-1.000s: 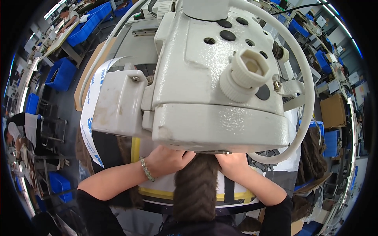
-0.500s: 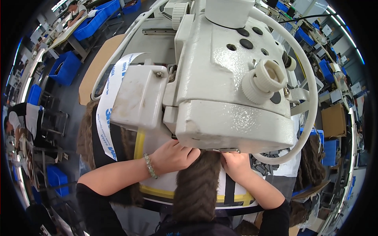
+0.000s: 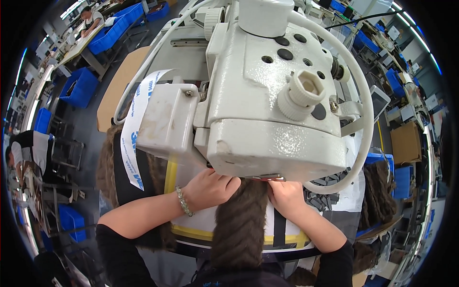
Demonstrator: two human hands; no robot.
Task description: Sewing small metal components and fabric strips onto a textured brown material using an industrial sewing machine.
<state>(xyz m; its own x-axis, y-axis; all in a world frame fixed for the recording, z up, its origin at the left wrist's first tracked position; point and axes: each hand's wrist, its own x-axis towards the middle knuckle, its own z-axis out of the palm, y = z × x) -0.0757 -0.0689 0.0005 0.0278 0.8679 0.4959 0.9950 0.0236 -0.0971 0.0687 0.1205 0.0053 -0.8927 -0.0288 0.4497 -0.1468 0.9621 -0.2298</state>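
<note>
**Soft fur strip at front of machine, a hand on each side**

Brown fur strip: runs over the worktop from the person's side up to the machine, far end hidden beneath it. Likely light, floppy, not fragile; pile may slip. Best hold: both long edges, just in front of the machine.

Left hand: fingers curled at the strip's left edge. Right hand: at its right edge. Fingertips hidden; can't tell if either pinches.

Labels: white tape left of the machine, blue print.
</note>
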